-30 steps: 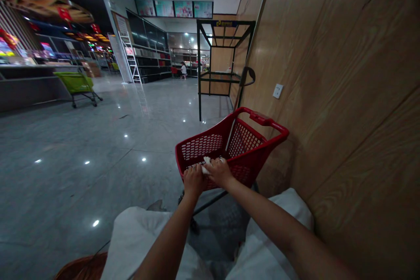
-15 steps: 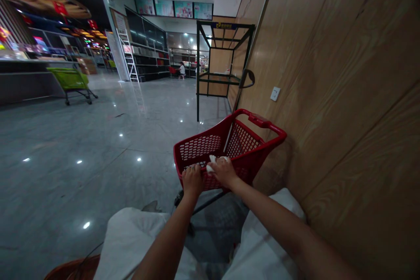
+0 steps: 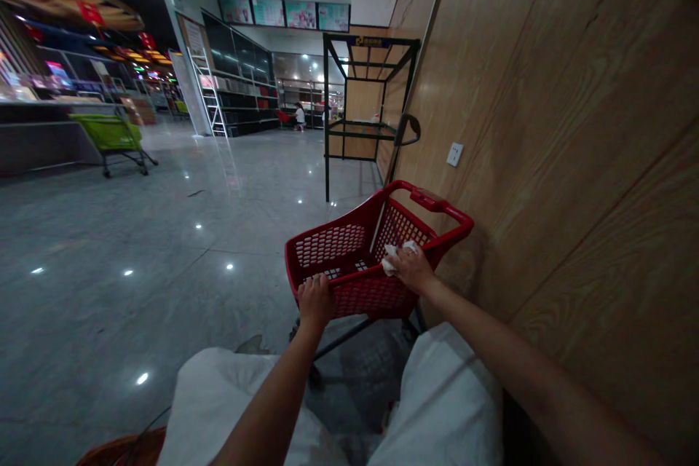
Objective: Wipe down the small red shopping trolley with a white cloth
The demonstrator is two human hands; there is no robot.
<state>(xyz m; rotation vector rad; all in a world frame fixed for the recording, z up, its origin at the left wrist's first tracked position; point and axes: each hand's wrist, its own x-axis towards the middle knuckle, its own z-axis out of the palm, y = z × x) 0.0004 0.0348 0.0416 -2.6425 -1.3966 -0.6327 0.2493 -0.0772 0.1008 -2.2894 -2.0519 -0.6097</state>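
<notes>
Gripping the near rim of the red shopping cart (image 3: 349, 290), the left hand (image 3: 315, 300) has its fingers curled shut over the edge, with the fingertips hidden inside the basket. Right hand (image 3: 413, 269) sits on the cart's right-side rim, fingers bent down over a white wad (image 3: 389, 257) and pinching it against the plastic. Cloth or tissue, cannot tell. The hand covers most of it and only a crumpled bit sticks out on the left. Right thumb not visible.

Cart stands on the grey tiled floor (image 3: 136, 247), just beside the wooden wall panel (image 3: 546, 124), with its handle (image 3: 437, 202) on the far side from the person. Undercarriage mostly hidden behind the knees in white trousers (image 3: 218, 393), and the wheels are hard to make out in the dark. Both forearms bare, right elbow cut off by the frame edge.

Bottom left, a brown rounded object (image 3: 120, 448) is cropped, and too little shows to name it. Wall socket (image 3: 454, 153) above the cart. Black metal rack (image 3: 365, 109) stands farther along the wall. Green cart (image 3: 109, 132) and ladder (image 3: 210, 91) are well apart across the floor. Far shop fronts blurred.
</notes>
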